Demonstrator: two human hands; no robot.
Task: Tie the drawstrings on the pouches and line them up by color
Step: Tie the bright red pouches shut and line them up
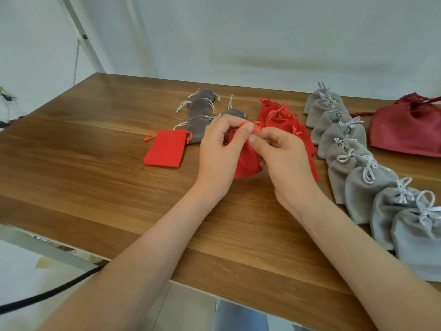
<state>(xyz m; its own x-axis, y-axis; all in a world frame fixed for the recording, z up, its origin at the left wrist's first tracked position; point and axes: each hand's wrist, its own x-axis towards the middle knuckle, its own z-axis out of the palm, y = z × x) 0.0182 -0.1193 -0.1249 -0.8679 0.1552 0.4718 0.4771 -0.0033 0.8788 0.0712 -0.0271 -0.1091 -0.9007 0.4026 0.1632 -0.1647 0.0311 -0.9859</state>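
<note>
A small red pouch (247,161) hangs between my two hands above the wooden table (95,163). My left hand (219,151) and my right hand (284,158) both pinch its red drawstring (255,127) at the pouch's top, fingertips almost touching. Left of my hands a flat red pouch (165,149) lies with its strings loose. Behind my hands lie several dark grey pouches (199,113) with loose white strings. A row of tied red pouches (284,120) runs partly hidden behind my right hand. A long row of tied light grey pouches (365,168) lines the right side.
A larger dark red pouch (408,130) lies at the far right by the wall. The table's front edge runs diagonally below my forearms. A black cable (47,295) hangs below the table at the lower left. A white metal frame (81,34) stands at the back left.
</note>
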